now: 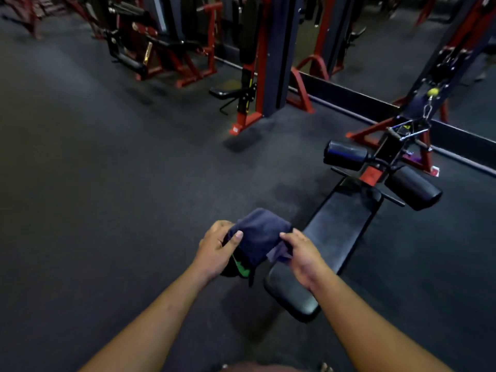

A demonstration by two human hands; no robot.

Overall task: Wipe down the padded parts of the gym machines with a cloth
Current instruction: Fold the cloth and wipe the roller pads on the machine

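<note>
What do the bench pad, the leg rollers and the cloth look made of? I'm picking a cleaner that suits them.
Bench pad: black, smooth vinyl or leatherette by its look, with a soft sheen over padding.
Leg rollers: black cylinders, probably vinyl-covered foam; the glossy highlights suggest so.
Cloth: dark blue woven fabric, matte and folding limply between the left hand and right hand. The exact fibre cannot be told.

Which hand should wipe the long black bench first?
Probably the right hand: it pinches the dark blue cloth directly above the long black padded bench, while the left hand holds it over the floor.
</note>
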